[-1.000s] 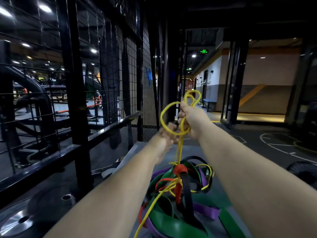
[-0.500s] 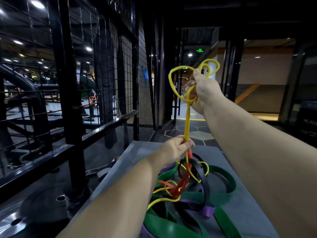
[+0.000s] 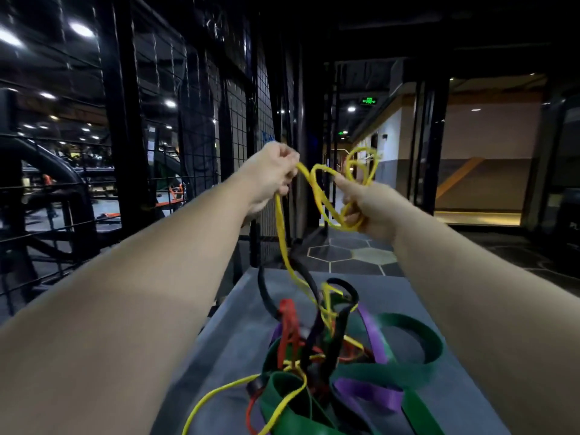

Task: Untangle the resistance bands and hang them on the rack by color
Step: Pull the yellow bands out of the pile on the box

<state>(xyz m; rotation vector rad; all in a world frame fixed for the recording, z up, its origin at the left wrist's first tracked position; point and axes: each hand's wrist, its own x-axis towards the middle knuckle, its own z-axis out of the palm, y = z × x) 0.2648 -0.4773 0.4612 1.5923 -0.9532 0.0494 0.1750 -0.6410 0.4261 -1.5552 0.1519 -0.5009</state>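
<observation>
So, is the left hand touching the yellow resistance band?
Touching. The head view shows the left hand gripping the yellow resistance band, with its fingers curled round the strand.

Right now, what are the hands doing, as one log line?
left hand: grips yellow band | right hand: grips yellow band loops | pile of bands: tangled on platform

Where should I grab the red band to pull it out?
Probably pinch the red band at its raised hump, coming from above-left. That part stands clear; lower down it dives among the black band and green band.
</observation>
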